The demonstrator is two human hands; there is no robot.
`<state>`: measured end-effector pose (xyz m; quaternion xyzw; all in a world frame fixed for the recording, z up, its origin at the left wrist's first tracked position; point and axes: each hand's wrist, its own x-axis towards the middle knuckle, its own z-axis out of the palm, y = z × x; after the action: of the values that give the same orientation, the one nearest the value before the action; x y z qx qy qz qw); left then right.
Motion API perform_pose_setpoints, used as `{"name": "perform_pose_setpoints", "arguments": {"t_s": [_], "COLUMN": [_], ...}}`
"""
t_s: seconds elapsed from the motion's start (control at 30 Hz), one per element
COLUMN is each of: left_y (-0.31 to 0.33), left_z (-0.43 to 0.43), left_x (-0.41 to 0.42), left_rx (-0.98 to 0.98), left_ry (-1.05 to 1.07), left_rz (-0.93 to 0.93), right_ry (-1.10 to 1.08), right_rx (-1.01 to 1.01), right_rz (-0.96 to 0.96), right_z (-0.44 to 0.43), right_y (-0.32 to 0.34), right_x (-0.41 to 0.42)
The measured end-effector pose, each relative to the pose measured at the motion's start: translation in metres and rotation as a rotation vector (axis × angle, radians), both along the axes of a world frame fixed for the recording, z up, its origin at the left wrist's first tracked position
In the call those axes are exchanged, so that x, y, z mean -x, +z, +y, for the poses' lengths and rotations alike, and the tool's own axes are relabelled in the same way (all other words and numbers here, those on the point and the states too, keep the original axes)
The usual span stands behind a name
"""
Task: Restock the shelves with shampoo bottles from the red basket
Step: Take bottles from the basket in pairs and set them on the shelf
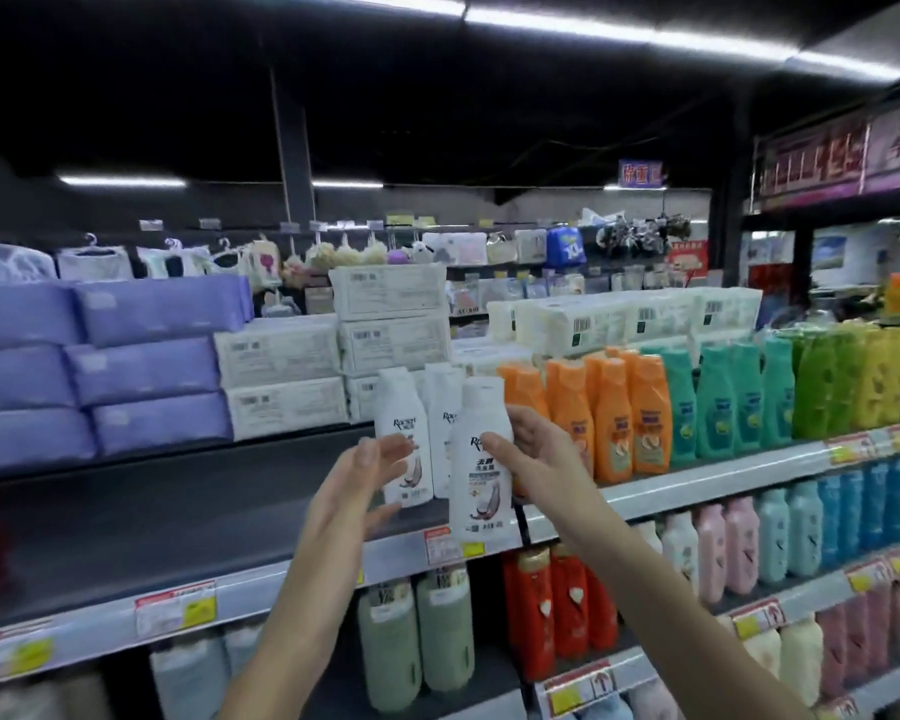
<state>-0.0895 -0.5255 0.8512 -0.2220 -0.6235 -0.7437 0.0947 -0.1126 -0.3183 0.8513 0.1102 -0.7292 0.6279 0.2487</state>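
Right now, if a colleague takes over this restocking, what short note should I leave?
Right hand holds a white shampoo bottle upright over the front edge of the shelf, not yet set down.
Left hand is open beside two white bottles already standing there.
Left to do: stand this one next to them, then fill the bare stretch on their left.
Red basket not clearly in view.

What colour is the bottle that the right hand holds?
The bottle is white with dark lettering; the head view shows it best.
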Motion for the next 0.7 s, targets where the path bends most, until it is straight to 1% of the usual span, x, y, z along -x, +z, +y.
{"name": "perform_pose_setpoints", "arguments": {"t_s": [0.3,0.5,0.7], "left_y": [0.012,0.009,0.008], "left_z": [-0.048,-0.062,-0.057], "left_x": [0.019,0.037,0.044], "left_rx": [-0.023,-0.019,-0.009], "left_ry": [0.044,0.045,0.023], "left_rz": [0.05,0.044,0.026], "right_ry": [-0.107,-0.115,-0.091], "right_rx": [0.039,0.042,0.043], "right_rz": [-0.022,-0.036,-0.073], "right_z": [-0.011,-0.013,-0.016], "right_y": [0.002,-0.002,-0.008], "right_x": [0.061,0.072,0.075]}}
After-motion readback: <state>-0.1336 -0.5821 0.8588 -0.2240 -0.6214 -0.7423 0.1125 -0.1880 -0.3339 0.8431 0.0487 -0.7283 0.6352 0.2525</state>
